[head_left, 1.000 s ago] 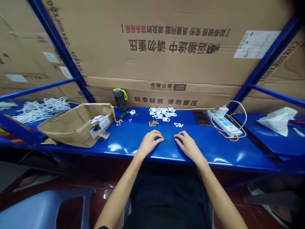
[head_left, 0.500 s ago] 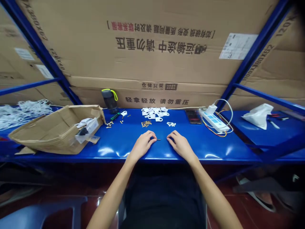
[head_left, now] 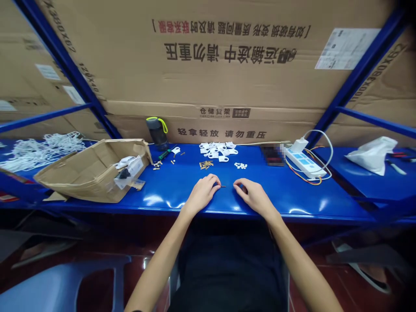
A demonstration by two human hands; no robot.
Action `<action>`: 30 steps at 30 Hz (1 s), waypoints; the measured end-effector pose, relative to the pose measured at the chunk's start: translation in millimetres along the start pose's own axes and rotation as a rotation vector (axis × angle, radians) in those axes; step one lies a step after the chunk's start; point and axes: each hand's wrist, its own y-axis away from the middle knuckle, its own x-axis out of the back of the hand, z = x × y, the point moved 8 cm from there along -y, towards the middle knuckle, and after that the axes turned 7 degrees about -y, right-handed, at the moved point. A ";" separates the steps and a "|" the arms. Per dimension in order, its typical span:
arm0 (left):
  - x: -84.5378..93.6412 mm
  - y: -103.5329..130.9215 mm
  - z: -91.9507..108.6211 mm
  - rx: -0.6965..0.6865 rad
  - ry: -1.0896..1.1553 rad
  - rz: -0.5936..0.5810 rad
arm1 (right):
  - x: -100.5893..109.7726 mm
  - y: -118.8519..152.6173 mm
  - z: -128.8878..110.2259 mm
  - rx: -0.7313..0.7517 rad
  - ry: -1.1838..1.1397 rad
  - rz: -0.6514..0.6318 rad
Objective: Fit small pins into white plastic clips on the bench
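The left hand pinched a thin metal pin between its curled fingertips, the tip jutting toward the right hand, which lay loosely curled and held nothing. Both rested on the blue shelf. Behind lay brass pieces, white plastic parts and a power strip

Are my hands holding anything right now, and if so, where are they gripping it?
The left hand pinches a thin pin at its left end. The right hand rests beside it; whether it holds anything cannot be told.
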 end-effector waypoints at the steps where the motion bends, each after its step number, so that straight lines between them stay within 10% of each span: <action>1: -0.4 0.0 -0.4 0.001 0.002 0.000 | -0.1 0.1 0.8 -0.008 -0.011 -0.003; 22: -3.4 2.8 -6.0 0.087 0.124 -0.077 | 7.3 5.7 3.6 -0.110 -0.090 0.050; 30: -23.6 65.0 -2.8 0.148 0.163 -0.246 | -10.6 47.5 9.9 -0.342 -0.414 -0.034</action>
